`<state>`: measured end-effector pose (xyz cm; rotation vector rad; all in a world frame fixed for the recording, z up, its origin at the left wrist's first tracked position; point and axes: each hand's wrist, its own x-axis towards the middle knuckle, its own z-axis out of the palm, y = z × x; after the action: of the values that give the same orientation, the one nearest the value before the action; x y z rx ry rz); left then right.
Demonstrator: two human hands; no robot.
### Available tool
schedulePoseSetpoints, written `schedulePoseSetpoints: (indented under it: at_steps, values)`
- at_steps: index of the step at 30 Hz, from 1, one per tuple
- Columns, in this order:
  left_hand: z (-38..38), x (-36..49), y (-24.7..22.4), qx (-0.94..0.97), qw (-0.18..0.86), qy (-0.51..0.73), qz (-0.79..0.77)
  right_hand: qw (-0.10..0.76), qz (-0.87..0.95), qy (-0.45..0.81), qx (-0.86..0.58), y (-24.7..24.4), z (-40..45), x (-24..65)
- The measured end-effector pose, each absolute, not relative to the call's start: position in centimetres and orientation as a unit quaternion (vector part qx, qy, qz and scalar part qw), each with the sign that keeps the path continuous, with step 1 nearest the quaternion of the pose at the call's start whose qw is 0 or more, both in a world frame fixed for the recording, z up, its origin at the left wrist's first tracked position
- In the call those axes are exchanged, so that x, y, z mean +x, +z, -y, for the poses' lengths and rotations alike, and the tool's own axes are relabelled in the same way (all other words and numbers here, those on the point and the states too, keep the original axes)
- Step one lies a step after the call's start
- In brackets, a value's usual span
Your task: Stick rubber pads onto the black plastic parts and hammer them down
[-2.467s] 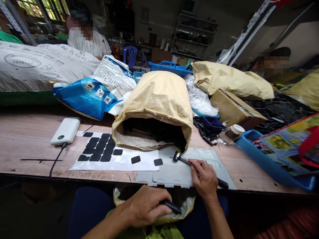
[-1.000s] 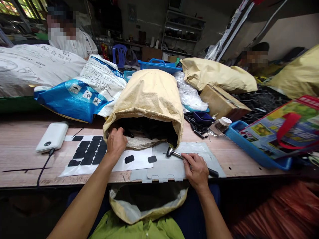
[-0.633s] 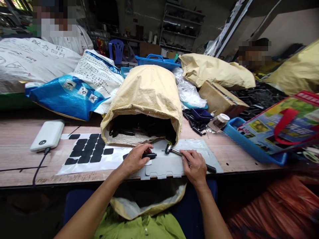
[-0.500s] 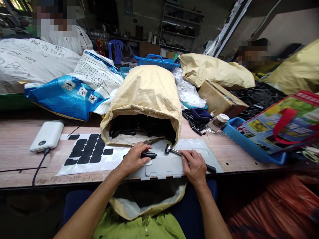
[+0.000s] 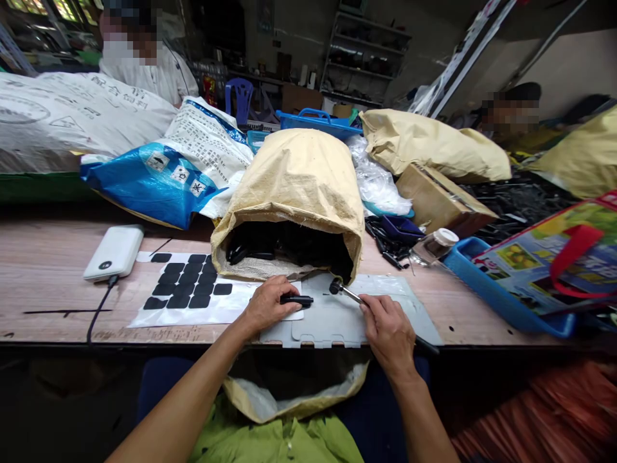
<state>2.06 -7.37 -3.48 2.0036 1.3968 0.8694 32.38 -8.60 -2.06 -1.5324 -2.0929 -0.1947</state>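
Observation:
My left hand is closed on a short black rod-shaped piece, holding it low over a grey board. In my right hand is a small hammer, its metal shaft pointing left. The hammer's dark head is beside and a little above the far end of the black piece, apart from it. Just beyond both hands lies a tan sack, its mouth facing me. Dark pieces show inside it. A second open sack rests at my lap.
To the left lie a white sheet bearing black squares and a white power bank with a cable. Rightward stand a clear jar, a blue basket and a cardboard box. Two people sit across the table.
The camera view has turned slightly left, so everything appears further right. My right hand has tilted the hammer, its handle end now lower and nearer me. My left hand keeps holding the black piece.

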Motion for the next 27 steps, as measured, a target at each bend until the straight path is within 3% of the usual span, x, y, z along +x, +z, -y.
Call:
schedulePoseSetpoints:
  at_steps: [6,10,15,20,27]
  values:
    - [7.2,2.1,-3.7,0.739,0.275,0.329,-0.520,0.347,0.773,0.051,-0.529,-0.6,11.2,28.3]
    - [7.2,2.1,-3.9,0.731,0.288,0.339,-0.517,0.317,0.792,0.040,-0.521,-0.7,11.9,26.8]
    - [7.2,2.1,-3.8,0.728,0.297,0.336,-0.518,0.349,0.791,0.045,-0.500,-0.8,12.2,26.0]
    - [7.2,2.1,-3.8,0.726,0.291,0.334,-0.525,0.306,0.813,0.025,-0.494,-1.1,12.2,25.9]
    - [7.1,2.2,-4.0,0.724,0.292,0.339,-0.525,0.338,0.789,0.011,-0.514,-0.8,12.1,27.0]
